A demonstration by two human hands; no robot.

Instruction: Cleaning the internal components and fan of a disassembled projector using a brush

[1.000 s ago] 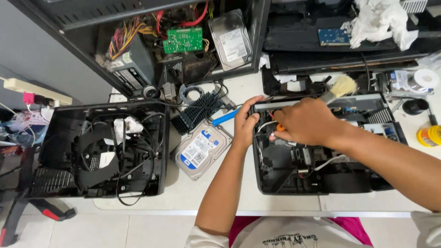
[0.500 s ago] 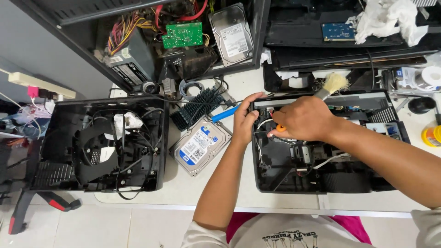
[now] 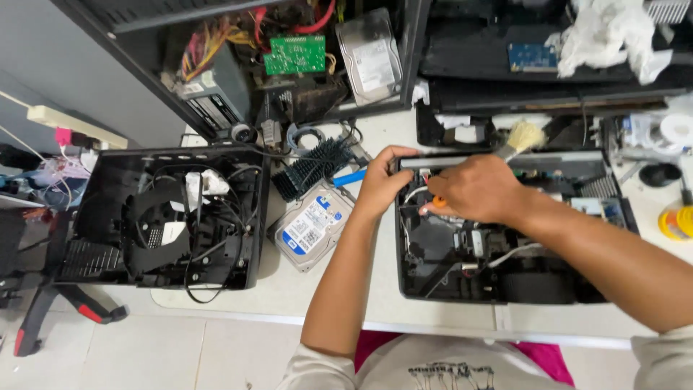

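Observation:
An opened black device chassis (image 3: pixel 440 278) lies on the white table in front of me, wires and parts showing inside. My left hand (image 3: pixel 381 180) rests on its upper left corner, fingers curled over the rim. My right hand (image 3: pixel 478 189) is closed around an orange-handled tool (image 3: pixel 438 202), of which only the handle end shows, held over the inside of the chassis. Whatever the tool's tip touches is hidden under my hand.
A silver hard drive (image 3: pixel 312 225) lies left of the chassis, with a blue-handled black brush (image 3: pixel 316 170) above it. A second opened black case (image 3: pixel 162 217) sits at the left. A pale paintbrush (image 3: pixel 521 139), shelves of parts and a yellow tape roll (image 3: pixel 676 222) surround the work.
Both hands stay at the chassis's upper left corner. Only the view has shifted slightly.

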